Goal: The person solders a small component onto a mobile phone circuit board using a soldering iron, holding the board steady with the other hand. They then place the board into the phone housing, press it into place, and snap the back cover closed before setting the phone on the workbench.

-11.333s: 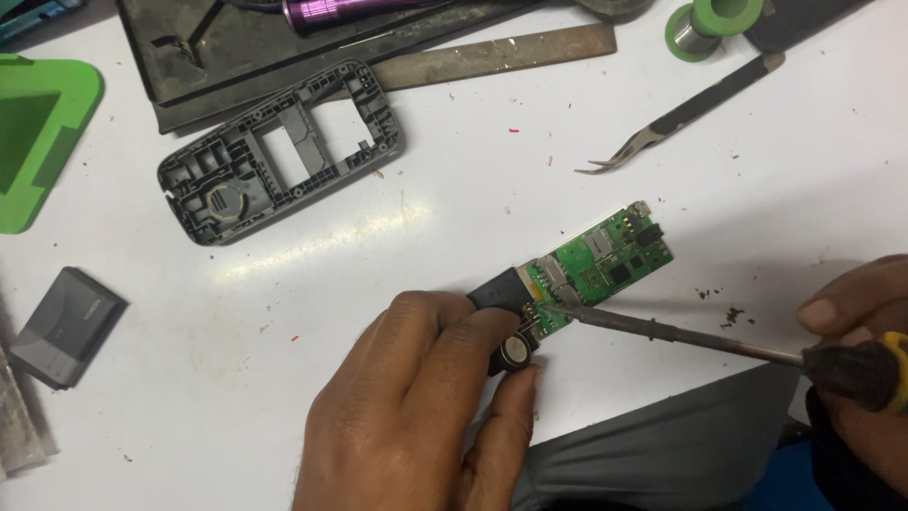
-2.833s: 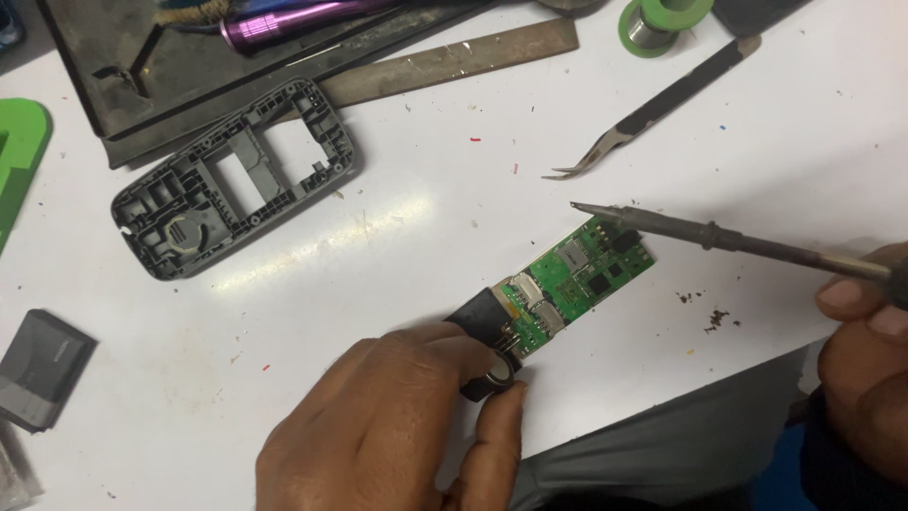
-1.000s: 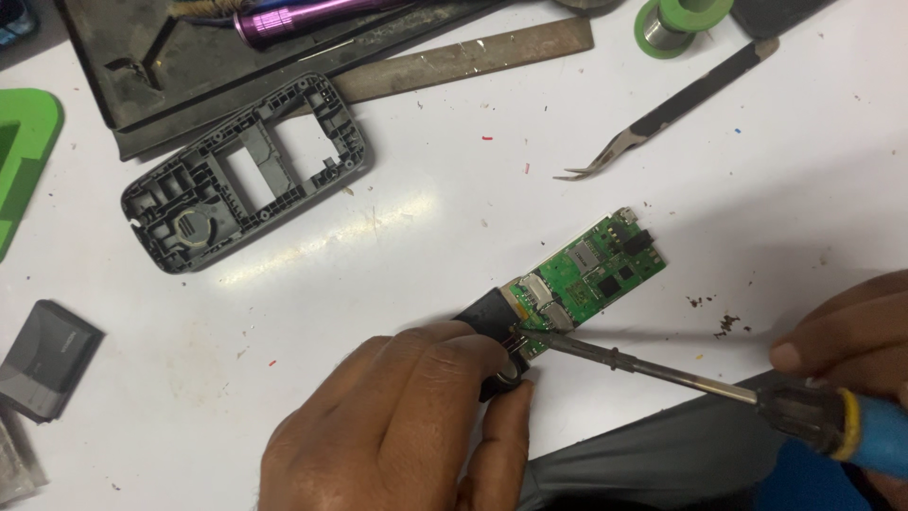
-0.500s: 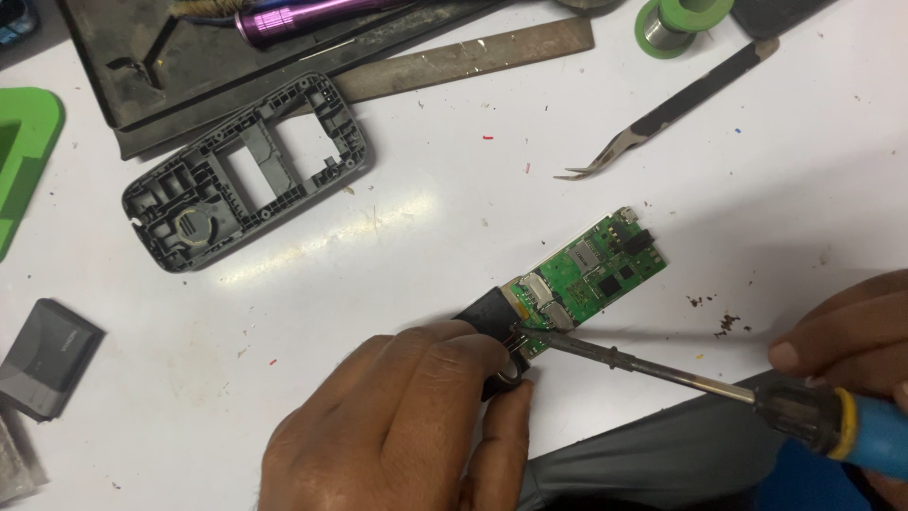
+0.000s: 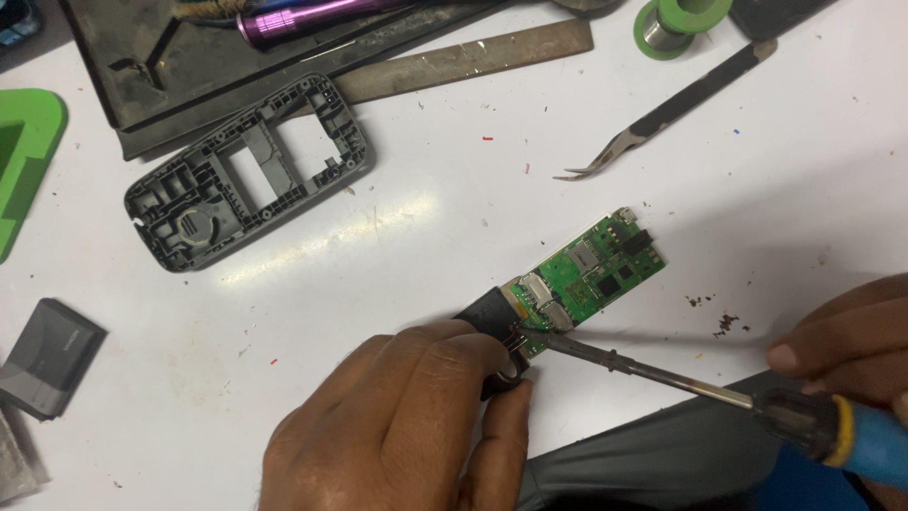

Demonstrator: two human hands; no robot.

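The white bench (image 5: 397, 237) carries everything, and along its far edge lies a dark metal tray (image 5: 170, 57) with a purple cylinder (image 5: 303, 14) on it and a flat metal file (image 5: 463, 64) just beside it. Nearer, the grey phone frame (image 5: 248, 170) sits alone and well apart from the work, seemingly set aside so that the board is bare. The left hand (image 5: 407, 435) lies knuckles up on the bench, its grip clamped on the black end of the green circuit board (image 5: 591, 274), thumb and fingertips pinching that end, probably to keep the board from sliding under the tool. The right hand (image 5: 846, 355) comes in from the right edge, its grip closed around the blue and yellow handle of the soldering iron (image 5: 662, 374), held low and slanted so that the tip meets the board near the pinched end. The board lies flat, near the middle of the bench. Black curved tweezers (image 5: 662, 118) and a green solder spool (image 5: 676, 24) lie beyond, and a small grey block (image 5: 47, 355) lies at the left.
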